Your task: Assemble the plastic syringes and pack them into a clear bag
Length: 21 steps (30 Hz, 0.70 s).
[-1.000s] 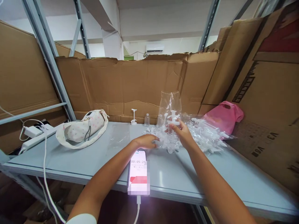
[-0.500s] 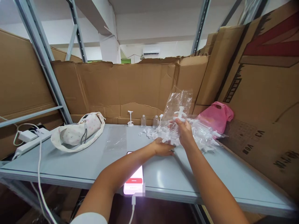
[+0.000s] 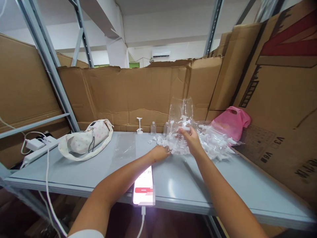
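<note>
My right hand (image 3: 192, 138) is closed around a clear pump bottle (image 3: 182, 141) with a white pump head, which stands upright. A clear plastic bag (image 3: 180, 104) surrounds the bottle and rises above the pump. To the left, my left hand (image 3: 160, 153) is low at the near edge of the white caps (image 3: 170, 143); its fingers are mostly hidden, so their grip does not show. Behind stand two small clear bottles, one farther left (image 3: 153, 128) and one partly covered by the bag (image 3: 166, 128). A white pump (image 3: 139, 126) stands by the cardboard.
Bagged white pump parts (image 3: 215, 142) lie right of my hands, beside a pink plastic bag (image 3: 231, 122). A flat clear bag (image 3: 125, 145), a cloth pouch (image 3: 86, 140) and a power strip (image 3: 41, 151) are on the left. A lit phone (image 3: 143, 188) lies at the front edge, cable attached.
The bagged pump bottle and my right hand have shifted left and slightly lower. My left hand has drawn left, and its fingers, partly visible before, are now mostly hidden.
</note>
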{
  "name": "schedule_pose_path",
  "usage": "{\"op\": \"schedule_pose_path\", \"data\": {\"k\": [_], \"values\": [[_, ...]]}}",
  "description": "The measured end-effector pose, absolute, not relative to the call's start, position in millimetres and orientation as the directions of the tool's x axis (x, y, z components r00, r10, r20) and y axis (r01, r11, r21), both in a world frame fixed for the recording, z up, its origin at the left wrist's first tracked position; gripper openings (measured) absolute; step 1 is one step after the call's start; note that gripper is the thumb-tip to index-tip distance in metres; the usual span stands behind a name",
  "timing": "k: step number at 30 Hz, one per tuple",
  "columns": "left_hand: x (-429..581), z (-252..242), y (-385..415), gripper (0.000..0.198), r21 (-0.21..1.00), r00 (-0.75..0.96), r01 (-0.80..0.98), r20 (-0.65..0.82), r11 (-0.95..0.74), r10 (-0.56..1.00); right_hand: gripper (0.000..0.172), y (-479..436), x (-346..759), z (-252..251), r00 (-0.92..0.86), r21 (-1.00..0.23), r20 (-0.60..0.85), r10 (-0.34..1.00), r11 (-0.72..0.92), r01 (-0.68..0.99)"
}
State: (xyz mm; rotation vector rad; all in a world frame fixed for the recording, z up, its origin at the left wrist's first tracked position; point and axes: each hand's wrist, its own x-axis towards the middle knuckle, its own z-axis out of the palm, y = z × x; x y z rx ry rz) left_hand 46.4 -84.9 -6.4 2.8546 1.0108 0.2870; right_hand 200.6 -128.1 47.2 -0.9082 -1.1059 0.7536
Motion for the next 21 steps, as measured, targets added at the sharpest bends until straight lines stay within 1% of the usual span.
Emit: {"op": "schedule_pose_path", "data": {"k": [3, 6, 8, 12, 14, 17, 19, 21], "values": [[24, -6, -83, 0.034, 0.050, 0.751, 0.651, 0.103, -0.757, 0.653, 0.042, -129, 199, 48, 0.282, -0.918, 0.369, 0.886, 0.395, -0.041], [6, -4, -82, 0.031, -0.014, 0.720, 0.690, 0.107, -0.724, 0.685, 0.040, -130, 197, 48, 0.248, -0.936, 0.340, 0.907, 0.351, -0.003], [-3, -3, -81, 0.029, 0.002, 0.681, 0.728, 0.119, -0.686, 0.723, 0.040, -131, 196, 48, 0.222, -0.941, 0.335, 0.915, 0.338, 0.029], [-18, -2, -76, 0.027, 0.103, 0.623, 0.758, 0.179, -0.644, 0.761, 0.039, -132, 196, 46, 0.131, -0.939, 0.331, 0.935, 0.313, 0.141], [-24, -1, -72, 0.029, 0.145, 0.605, 0.755, 0.221, -0.639, 0.765, 0.038, -133, 197, 45, 0.070, -0.944, 0.279, 0.958, 0.260, 0.204], [-33, -2, -67, 0.031, 0.187, 0.576, 0.755, 0.267, -0.628, 0.772, 0.036, -133, 200, 44, -0.038, -0.955, 0.160, 0.986, 0.164, 0.247], [-36, -4, -65, 0.032, 0.188, 0.562, 0.762, 0.283, -0.620, 0.777, 0.035, -134, 200, 44, -0.105, -0.957, 0.098, 0.990, 0.122, 0.263], [-37, -6, -66, 0.031, 0.176, 0.555, 0.770, 0.287, -0.613, 0.781, 0.033, -135, 200, 43, -0.160, -0.953, 0.067, 0.985, 0.110, 0.282]]}}
